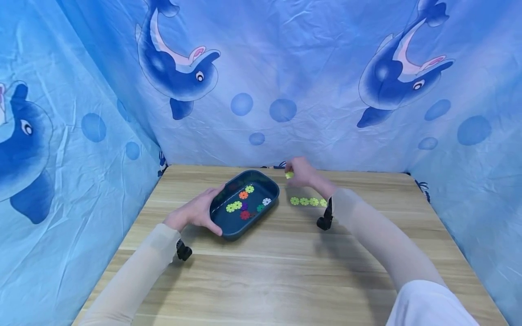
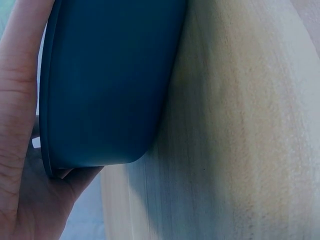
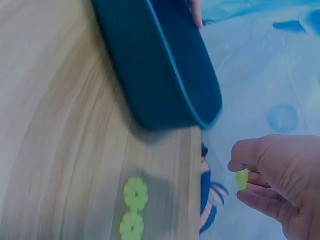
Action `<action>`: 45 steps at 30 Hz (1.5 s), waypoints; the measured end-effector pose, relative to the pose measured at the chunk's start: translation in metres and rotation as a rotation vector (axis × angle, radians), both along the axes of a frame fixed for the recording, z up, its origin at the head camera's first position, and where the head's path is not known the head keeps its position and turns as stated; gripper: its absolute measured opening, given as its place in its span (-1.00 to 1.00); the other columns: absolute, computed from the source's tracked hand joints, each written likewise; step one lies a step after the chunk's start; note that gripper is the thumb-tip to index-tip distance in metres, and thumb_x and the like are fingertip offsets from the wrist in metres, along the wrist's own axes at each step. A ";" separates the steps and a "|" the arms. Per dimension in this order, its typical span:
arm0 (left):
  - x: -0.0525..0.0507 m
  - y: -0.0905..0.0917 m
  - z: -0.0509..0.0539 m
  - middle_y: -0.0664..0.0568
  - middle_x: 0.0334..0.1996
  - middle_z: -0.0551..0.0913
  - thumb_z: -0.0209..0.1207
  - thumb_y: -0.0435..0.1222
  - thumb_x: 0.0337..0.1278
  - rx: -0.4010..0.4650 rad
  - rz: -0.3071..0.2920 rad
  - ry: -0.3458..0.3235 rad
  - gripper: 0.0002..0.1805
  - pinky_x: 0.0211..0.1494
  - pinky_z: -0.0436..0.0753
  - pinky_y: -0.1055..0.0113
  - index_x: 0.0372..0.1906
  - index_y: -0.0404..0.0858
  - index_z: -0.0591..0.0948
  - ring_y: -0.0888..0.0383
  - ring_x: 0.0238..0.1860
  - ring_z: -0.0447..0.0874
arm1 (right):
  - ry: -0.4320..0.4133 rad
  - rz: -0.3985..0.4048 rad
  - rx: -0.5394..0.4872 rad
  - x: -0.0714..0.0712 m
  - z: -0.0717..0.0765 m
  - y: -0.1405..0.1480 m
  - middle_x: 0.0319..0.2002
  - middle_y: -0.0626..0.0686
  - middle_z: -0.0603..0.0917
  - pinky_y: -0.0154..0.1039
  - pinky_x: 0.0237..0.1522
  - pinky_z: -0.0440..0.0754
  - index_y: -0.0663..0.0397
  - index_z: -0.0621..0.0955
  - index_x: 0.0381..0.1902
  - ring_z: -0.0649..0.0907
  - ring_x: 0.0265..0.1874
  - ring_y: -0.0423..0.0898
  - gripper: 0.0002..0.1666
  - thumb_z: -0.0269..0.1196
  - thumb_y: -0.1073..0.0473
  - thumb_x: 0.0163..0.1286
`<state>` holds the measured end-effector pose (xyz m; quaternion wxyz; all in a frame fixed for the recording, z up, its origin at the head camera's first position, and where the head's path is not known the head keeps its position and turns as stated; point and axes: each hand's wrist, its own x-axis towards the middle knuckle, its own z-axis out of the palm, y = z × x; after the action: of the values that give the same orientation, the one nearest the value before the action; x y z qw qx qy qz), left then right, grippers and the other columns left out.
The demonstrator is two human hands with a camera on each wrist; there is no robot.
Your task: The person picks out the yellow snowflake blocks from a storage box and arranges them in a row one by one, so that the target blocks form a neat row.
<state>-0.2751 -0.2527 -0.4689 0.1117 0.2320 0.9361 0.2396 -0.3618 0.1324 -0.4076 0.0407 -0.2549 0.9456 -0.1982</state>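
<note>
A dark blue oblong tub (image 1: 228, 234) stands on the table, with several flower-shaped plastic discs inside: yellow-green, orange, purple, red, green and white. My left hand (image 1: 200, 210) holds the tub by its near left end, thumb and fingers spread along the rim. In the left wrist view the tub's side wall (image 2: 110, 85) fills much of the picture. My right hand (image 1: 302, 173), raised near the table's back edge, pinches a yellow-green flower disc (image 3: 241, 178) between thumb and fingers. Below that hand lies a row of several yellow-green discs (image 1: 304, 201), side by side.
The wooden table (image 1: 261, 280) reaches back to a blue fabric wall (image 1: 253, 59) printed with dolphins and bubbles. More of this fabric stands at the left and right sides. Black wrist cameras (image 1: 325, 222) hang below both sleeves.
</note>
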 end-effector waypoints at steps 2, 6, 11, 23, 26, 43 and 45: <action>0.000 0.000 0.001 -0.32 0.64 0.17 0.73 0.30 -0.60 0.004 0.000 0.001 0.75 0.55 0.42 -0.29 0.75 -0.22 -0.05 -0.31 0.56 0.31 | -0.002 -0.016 0.004 0.000 -0.001 0.009 0.05 0.30 0.77 0.06 0.24 0.70 0.37 0.72 0.06 0.71 0.11 0.21 -0.51 0.46 0.31 0.15; 0.001 0.000 0.002 -0.34 0.64 0.18 0.73 0.29 -0.58 0.006 -0.003 0.003 0.74 0.54 0.42 -0.30 0.75 -0.22 -0.05 -0.31 0.55 0.32 | -0.001 -0.037 0.003 0.002 -0.001 0.026 0.02 0.33 0.77 0.11 0.23 0.70 0.40 0.71 0.04 0.71 0.08 0.25 -0.52 0.49 0.30 0.15; 0.002 0.001 0.003 -0.34 0.64 0.15 0.73 0.29 -0.56 0.005 0.005 -0.013 0.73 0.55 0.41 -0.32 0.75 -0.21 -0.06 -0.33 0.56 0.30 | -0.008 -0.058 0.011 0.005 -0.005 0.045 0.02 0.35 0.77 0.14 0.24 0.69 0.43 0.70 0.05 0.72 0.08 0.27 -0.51 0.51 0.27 0.20; 0.002 0.000 0.001 -0.35 0.64 0.16 0.72 0.32 -0.60 -0.007 0.006 -0.002 0.74 0.55 0.42 -0.29 0.75 -0.21 -0.04 -0.32 0.56 0.32 | -0.009 -0.084 0.029 0.010 -0.024 0.090 0.01 0.38 0.77 0.19 0.22 0.69 0.47 0.71 0.03 0.72 0.05 0.30 -0.57 0.47 0.31 0.24; 0.002 0.000 0.001 -0.34 0.63 0.18 0.72 0.32 -0.60 -0.007 0.005 0.004 0.74 0.54 0.43 -0.28 0.75 -0.22 -0.03 -0.31 0.54 0.34 | 0.006 -0.092 0.026 0.013 -0.029 0.098 -0.06 0.35 0.78 0.18 0.18 0.71 0.45 0.72 -0.03 0.73 -0.01 0.26 -0.61 0.48 0.30 0.24; 0.003 0.000 0.002 -0.34 0.61 0.21 0.74 0.28 -0.60 0.018 0.010 -0.001 0.74 0.53 0.43 -0.31 0.75 -0.22 -0.03 -0.32 0.52 0.35 | 0.005 -0.093 0.077 0.026 -0.053 0.127 -0.26 0.19 0.78 0.10 0.00 0.74 0.30 0.75 -0.21 0.70 -0.25 0.06 -0.76 0.47 0.30 0.15; 0.003 0.000 0.002 -0.33 0.61 0.21 0.74 0.29 -0.61 0.020 0.012 -0.005 0.74 0.54 0.42 -0.30 0.75 -0.21 -0.04 -0.32 0.53 0.34 | -0.010 -0.099 0.076 0.029 -0.055 0.130 -0.26 0.19 0.77 0.10 -0.01 0.74 0.28 0.75 -0.23 0.70 -0.25 0.06 -0.76 0.46 0.32 0.11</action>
<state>-0.2722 -0.2526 -0.4673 0.1102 0.2269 0.9348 0.2502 -0.3332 0.2619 -0.4629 0.0451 -0.2051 0.9637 -0.1649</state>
